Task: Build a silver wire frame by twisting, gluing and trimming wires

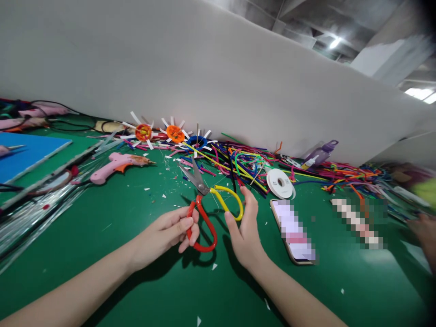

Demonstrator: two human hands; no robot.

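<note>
Held above the green tabletop is a pair of scissors (pixel 203 187), its blades parted and pointing away from me. One handle is red, the other yellow. My left hand (pixel 179 230) is closed on the red handle, thumb and fingers pinched over its left side. My right hand (pixel 247 229) is at the outer side of the yellow handle, its thumb against the loop and its fingers curving around the far side. A thin thread or wire hangs near the blades' pivot.
A pink glue gun (pixel 119 165) lies at left, near clear plastic strips (pixel 41 222). Decorated wheels with white strips (pixel 175 133) and colourful pipe cleaners (pixel 221 156) line the back. A ribbon spool (pixel 280 183) and phone (pixel 293 231) lie right; another person's hand (pixel 424 231) is far right.
</note>
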